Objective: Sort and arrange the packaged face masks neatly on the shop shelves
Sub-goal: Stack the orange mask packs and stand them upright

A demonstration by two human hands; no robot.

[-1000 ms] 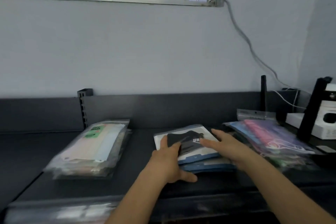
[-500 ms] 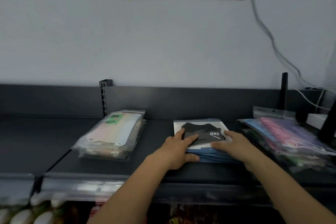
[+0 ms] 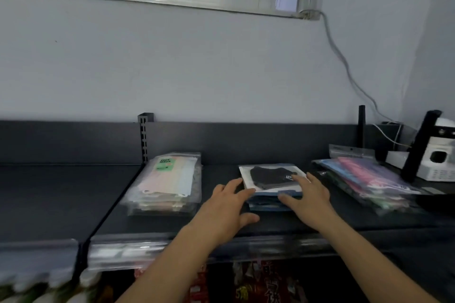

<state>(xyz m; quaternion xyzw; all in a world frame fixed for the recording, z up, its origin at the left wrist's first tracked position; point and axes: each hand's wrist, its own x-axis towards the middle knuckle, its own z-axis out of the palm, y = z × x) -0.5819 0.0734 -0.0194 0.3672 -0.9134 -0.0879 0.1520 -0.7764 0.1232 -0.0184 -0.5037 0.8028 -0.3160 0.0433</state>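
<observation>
Black mask pack stack (image 3: 269, 177) between left hand (image 3: 225, 209) and right hand (image 3: 311, 198), both flat, unclenched.

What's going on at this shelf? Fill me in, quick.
A person is tidying packaged face masks on a dark shop shelf. Both hands rest with straight fingers on the middle stack, which is topped by a black mask pack: the left hand at its front left corner, the right hand on its front right edge. A pastel stack lies to the left and a colourful stack to the right, neither touched.
</observation>
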